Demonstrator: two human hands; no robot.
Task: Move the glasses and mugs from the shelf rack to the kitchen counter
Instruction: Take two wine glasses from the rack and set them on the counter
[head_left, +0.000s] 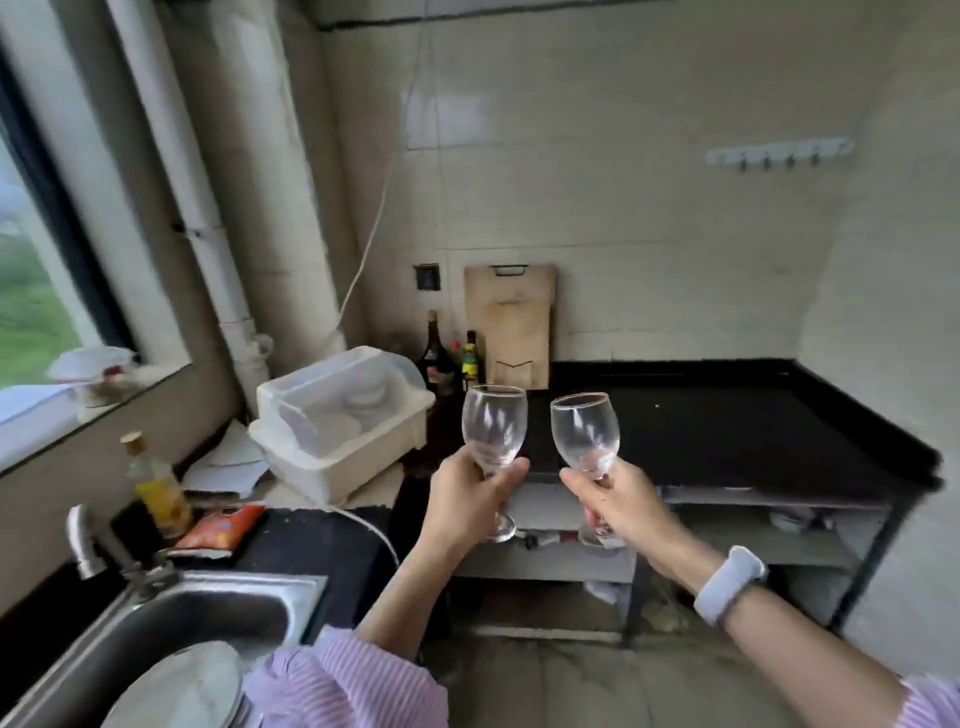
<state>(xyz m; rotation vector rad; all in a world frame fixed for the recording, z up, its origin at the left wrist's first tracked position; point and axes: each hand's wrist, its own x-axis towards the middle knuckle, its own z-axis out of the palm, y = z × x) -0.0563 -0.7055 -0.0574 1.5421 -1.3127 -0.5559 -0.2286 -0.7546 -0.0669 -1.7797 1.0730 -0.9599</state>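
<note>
Clear glass shines in both hands. The left hand (470, 501) has its fingers curled round the stem of the left glass (493, 428). The right hand (615, 501) has its fingers curled round the stem of the right glass (585, 434). Both glasses are held up in the air, side by side and close, but not touching. The left glass stands nearly straight. The right glass tips a little to the left. Both look empty.

They are held up in front of the black bench (753, 431), near its left front corner, and do not rest on it. Under the bench top are shelves (727, 540) with small things on them, too blurry to tell.

A board (511, 325) leans on the wall at the back left corner of the bench. Dark bottles (449, 353) stand just beside it. A white box (337, 415) with a clear lid sits to the left, with dishes inside.

At the lower left is a metal sink (171, 618) with a tap (85, 540) at its back edge and a plate (182, 691) in it. An oil bottle (156, 483) and an orange packet (221, 527) lie behind the sink. The right wrist wears a white band (730, 584). The sleeves (343, 686) are striped purple. A hook rail (779, 150) hangs high on the wall.
</note>
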